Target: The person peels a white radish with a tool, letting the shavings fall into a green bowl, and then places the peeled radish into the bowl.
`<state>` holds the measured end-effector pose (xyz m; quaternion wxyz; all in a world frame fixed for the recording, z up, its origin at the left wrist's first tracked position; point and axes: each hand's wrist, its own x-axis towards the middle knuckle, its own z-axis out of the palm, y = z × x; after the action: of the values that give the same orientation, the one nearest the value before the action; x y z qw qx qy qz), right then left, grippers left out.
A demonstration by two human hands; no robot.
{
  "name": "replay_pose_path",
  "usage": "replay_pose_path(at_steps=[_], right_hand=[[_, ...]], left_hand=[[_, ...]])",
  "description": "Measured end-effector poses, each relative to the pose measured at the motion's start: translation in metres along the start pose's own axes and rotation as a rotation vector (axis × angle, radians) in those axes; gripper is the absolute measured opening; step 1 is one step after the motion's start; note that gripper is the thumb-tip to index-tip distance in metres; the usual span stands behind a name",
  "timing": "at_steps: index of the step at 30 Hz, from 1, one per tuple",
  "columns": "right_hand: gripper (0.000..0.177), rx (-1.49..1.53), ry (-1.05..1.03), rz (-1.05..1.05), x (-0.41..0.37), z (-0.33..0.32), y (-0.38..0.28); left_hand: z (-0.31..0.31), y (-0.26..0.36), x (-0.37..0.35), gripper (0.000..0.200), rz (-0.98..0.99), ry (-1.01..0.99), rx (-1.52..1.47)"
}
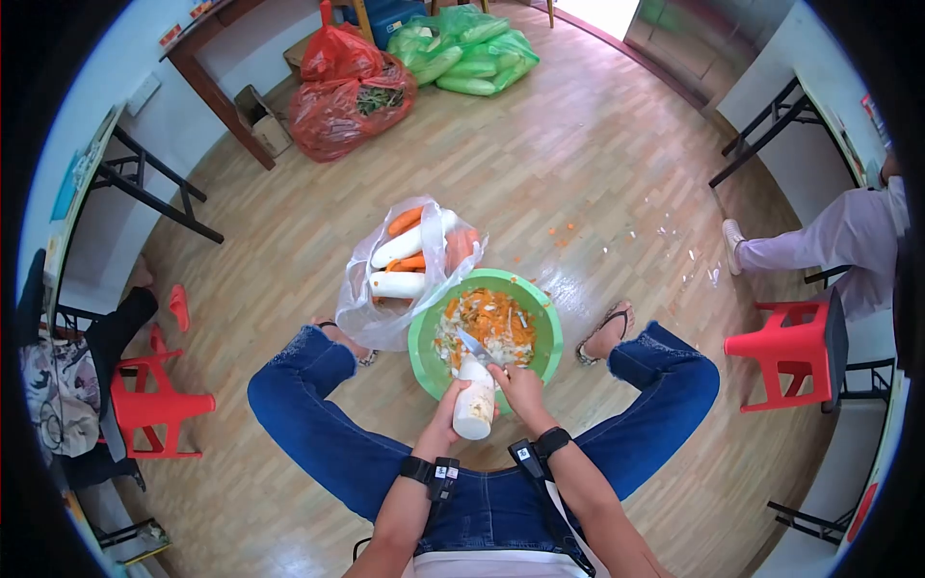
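My left hand is wrapped round a thick white radish, held upright over the near rim of a green basin. A knife is in my right hand, its blade at the radish's far end. Orange and white chopped pieces lie in the basin. Just beyond it on the left, a clear plastic bag holds carrots and white radishes.
Red bags and green bags stand on the far floor. Red stools flank both sides, with a seated person at right and another at left. Scraps dot the floor.
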<state>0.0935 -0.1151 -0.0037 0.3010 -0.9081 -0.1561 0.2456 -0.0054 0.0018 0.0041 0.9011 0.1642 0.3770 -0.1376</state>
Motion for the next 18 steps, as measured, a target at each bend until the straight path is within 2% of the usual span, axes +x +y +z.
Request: replay_pose_path(at_steps=[2,4,9,14,18], right_hand=[[0.049,0.015,-0.001,-0.020,-0.001,0.000,0.002],[0.050,0.034,-0.026,-0.059,-0.009,-0.007,-0.007],[0.052,0.083,0.000,-0.077,-0.003,0.002,-0.002],[0.053,0.023,0.018,-0.029,-0.004,-0.004,-0.006],[0.053,-0.083,-0.043,-0.085,-0.008,-0.004,-0.008]], left_hand=[[-0.002,0.000,0.005,0.051,-0.009,-0.012,-0.018],[-0.004,-0.001,0.010,0.051,0.079,0.077,-0.091],[-0.003,-0.001,0.002,0.050,0.054,0.011,-0.062],[0.002,0.000,-0.001,0.049,0.041,-0.005,-0.046],[-0.008,0.001,0.008,0.050,0.075,0.070,-0.065]])
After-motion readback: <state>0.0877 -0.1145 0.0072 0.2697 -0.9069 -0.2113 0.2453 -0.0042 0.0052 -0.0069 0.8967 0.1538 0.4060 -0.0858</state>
